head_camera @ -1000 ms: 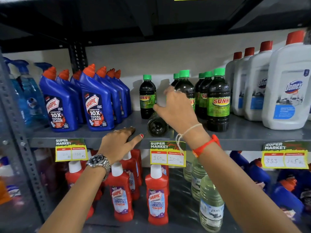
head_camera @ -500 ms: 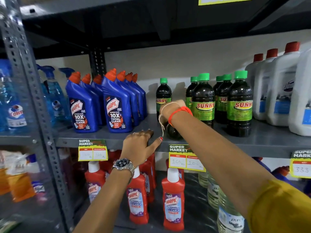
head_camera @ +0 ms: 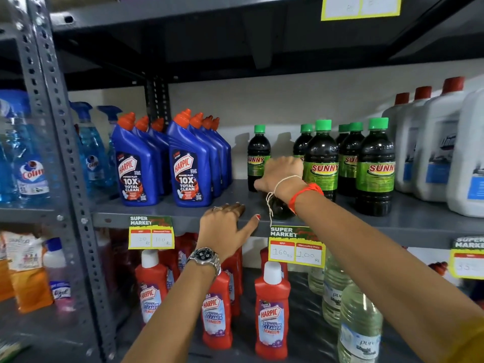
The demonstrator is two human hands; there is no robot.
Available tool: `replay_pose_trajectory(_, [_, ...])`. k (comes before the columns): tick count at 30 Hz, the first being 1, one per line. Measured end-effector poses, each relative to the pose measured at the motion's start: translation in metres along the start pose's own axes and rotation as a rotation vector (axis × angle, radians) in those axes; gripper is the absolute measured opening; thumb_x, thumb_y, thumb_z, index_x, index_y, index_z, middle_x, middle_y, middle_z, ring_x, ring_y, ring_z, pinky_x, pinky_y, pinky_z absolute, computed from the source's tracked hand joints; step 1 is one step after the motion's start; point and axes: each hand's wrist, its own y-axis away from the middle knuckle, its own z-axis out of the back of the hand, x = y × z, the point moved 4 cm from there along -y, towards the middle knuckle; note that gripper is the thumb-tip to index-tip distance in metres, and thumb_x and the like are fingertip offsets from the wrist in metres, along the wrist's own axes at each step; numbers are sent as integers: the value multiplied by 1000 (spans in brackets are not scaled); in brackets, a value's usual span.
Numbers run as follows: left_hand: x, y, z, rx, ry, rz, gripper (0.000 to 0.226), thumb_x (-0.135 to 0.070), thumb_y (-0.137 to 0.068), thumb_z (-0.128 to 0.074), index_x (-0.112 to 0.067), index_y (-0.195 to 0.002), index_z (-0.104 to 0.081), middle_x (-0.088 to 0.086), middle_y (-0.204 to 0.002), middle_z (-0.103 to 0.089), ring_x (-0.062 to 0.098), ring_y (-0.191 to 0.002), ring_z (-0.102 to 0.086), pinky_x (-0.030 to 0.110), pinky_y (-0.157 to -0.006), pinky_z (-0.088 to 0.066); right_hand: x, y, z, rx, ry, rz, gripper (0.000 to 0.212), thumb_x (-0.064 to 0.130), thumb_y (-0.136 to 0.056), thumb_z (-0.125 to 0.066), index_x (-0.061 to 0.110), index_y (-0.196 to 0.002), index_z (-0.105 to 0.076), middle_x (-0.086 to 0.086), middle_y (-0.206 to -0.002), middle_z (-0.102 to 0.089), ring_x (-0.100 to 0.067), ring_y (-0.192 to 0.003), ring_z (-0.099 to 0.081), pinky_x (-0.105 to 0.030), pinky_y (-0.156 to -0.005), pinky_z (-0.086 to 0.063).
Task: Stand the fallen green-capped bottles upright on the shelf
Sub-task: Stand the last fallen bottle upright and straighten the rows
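Several dark Sunny bottles with green caps stand upright on the grey shelf (head_camera: 183,213): one alone (head_camera: 258,158) at the left, a cluster (head_camera: 374,166) at the right. One dark bottle (head_camera: 279,209) lies on its side with its base toward me, mostly hidden under my right wrist. My right hand (head_camera: 281,174) reaches over it, fingers curled down onto its far part; the grip itself is hidden. Beside it, my left hand (head_camera: 226,225) rests flat on the shelf's front edge, fingers spread, holding nothing.
Blue Harpic bottles (head_camera: 190,169) stand left of the Sunny bottles, white red-capped jugs (head_camera: 432,153) at the right. Price tags (head_camera: 297,248) hang on the shelf edge. Red Harpic bottles (head_camera: 272,310) and clear bottles (head_camera: 358,326) fill the shelf below. A grey upright (head_camera: 65,153) stands at left.
My view has shifted left and closer. My right hand has moved down from the upright bottles onto the lying bottle. My left hand stays on the shelf edge.
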Motion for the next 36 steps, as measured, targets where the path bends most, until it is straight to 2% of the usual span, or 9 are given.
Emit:
replay_pose_trajectory(3, [2, -1, -1, -6, 14, 6, 70, -65, -77, -27, -17, -108, -67, 3, -113, -70, 22, -99, -65, 33, -83, -50, -18, 7, 6, -210, -344, -40, 53, 45, -73, -64, 10, -112, -55, -12, -101, -68, -33, -98, -65, -30, -68, -42])
replay_pose_trajectory(7, [2, -1, -2, 0, 21, 0, 74, -66, -76, -23, -18, -116, -63, 0, -124, -64, 18, -110, -61, 32, -91, -47, -36, 13, 5, -366, -937, -17, 81, 33, -61, -78, 21, -132, -42, -7, -109, -67, -30, -98, -63, -32, -84, -50])
replay_pose_trajectory(12, [3, -2, -4, 3, 8, 6, 74, -66, -76, -23, -18, -118, -61, -1, -127, -62, 16, -114, -58, 31, -94, -45, -36, 11, -8, -369, -1296, -37, 84, 18, -61, -83, 23, -130, -36, 13, -86, -59, -17, -87, -61, -35, -88, -52])
replay_pose_trajectory(15, [4, -3, -7, 16, 12, 2, 74, -66, -77, -23, -18, -120, -60, -1, -128, -61, 16, -118, -56, 33, -96, -43, -31, 9, -25, -325, -1333, -20, 85, 14, -63, -82, 21, -132, -33, 19, -84, -53, -10, -83, -59, -28, -85, -48])
replay_pose_trajectory(22, [4, -3, -7, 9, 2, 0, 74, -66, -77, -22, -19, -119, -61, -1, -128, -61, 16, -117, -56, 33, -94, -42, -27, 3, -43, -257, -1327, 24, 89, 17, -64, -81, 22, -134, -26, -8, -115, -60, -22, -100, -59, -24, -84, -42])
replay_pose_trajectory(26, [4, -3, -7, 11, 1, -1, 73, -65, -78, -23, -18, -118, -62, -1, -126, -62, 17, -115, -58, 33, -93, -43, -28, 5, -43, -278, -1027, -49, 119, 42, -54, -87, 3, -142, -16, -21, -136, -46, -33, -128, -44, -35, -104, -37])
replay_pose_trajectory(28, [3, -3, -7, 13, -2, 1, 72, -65, -78, -23, -18, -118, -62, -1, -126, -62, 17, -115, -58, 32, -93, -43, -25, 6, -43, -278, -929, -65, 124, 43, -52, -87, -7, -140, -14, -24, -132, -50, -35, -127, -46, -36, -104, -40])
replay_pose_trajectory(33, [3, -2, -6, 14, -1, 1, 74, -65, -77, -22, -18, -119, -61, 0, -128, -61, 16, -116, -57, 32, -94, -42, -26, -8, -52, -30, -1165, -127, 96, 20, -58, -86, 3, -128, -25, -12, -117, -58, -23, -111, -56, -27, -94, -44])
replay_pose_trajectory(36, [3, -2, -7, 25, -1, 5, 76, -66, -77, -21, -18, -121, -60, -1, -130, -59, 15, -119, -55, 32, -96, -41, -23, -14, -62, 144, -1433, -108, 77, 6, -55, -80, 13, -113, -30, -14, -117, -59, -28, -113, -58, -38, -101, -46])
